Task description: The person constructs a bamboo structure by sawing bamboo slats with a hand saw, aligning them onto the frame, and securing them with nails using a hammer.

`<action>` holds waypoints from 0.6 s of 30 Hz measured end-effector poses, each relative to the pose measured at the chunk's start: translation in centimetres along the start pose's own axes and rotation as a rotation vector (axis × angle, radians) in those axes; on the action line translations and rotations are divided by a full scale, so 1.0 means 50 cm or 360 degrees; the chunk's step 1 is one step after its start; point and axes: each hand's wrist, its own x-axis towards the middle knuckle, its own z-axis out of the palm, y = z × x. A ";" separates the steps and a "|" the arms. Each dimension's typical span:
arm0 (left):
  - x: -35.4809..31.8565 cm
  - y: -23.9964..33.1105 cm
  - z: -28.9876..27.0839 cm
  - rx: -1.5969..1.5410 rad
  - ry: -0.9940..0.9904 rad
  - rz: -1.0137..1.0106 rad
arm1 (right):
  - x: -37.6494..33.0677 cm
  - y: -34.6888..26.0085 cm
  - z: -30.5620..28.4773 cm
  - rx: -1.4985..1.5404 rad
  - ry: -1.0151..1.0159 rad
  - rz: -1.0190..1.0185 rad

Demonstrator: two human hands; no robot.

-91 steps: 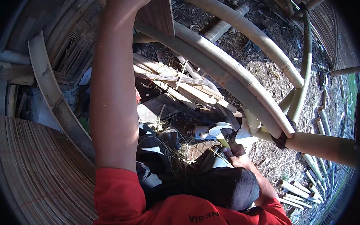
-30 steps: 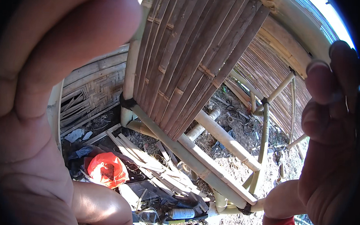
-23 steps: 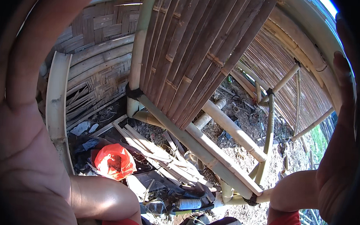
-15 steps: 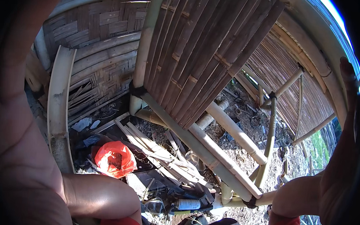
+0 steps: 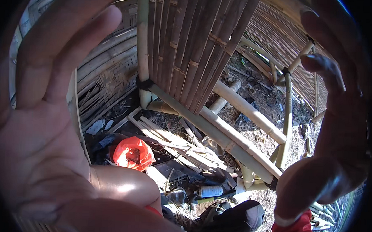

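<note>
While one bamboo panel (image 5: 193, 50) shows between them, two hands (image 5: 43, 147) (image 5: 339, 131) spread open, empty.

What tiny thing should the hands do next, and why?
Perhaps lower the left hand and right hand a little: both are raised close to the camera, nothing shows in either, and they block the view beside the bamboo panel.

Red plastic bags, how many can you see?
1: an open red plastic bag, just left of the light split strips, seen between the left hand and the right hand. Others may be hidden behind the hands.
</note>
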 end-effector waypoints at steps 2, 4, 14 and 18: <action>0.032 -0.039 0.020 -0.0100 0.0003 -0.0002 | -0.036 0.002 0.039 0.0234 0.0012 0.0164; 0.038 -0.148 0.138 -0.0662 0.0180 -0.0190 | -0.122 -0.002 0.106 0.0583 0.0246 0.0896; -0.452 -0.184 0.498 -0.0948 -0.0253 -0.1808 | -0.727 -0.228 0.394 0.0854 -0.1724 0.1567; -0.597 -0.167 0.483 -0.0810 -0.0085 -0.2030 | -0.894 -0.310 0.388 0.0723 -0.1495 0.1822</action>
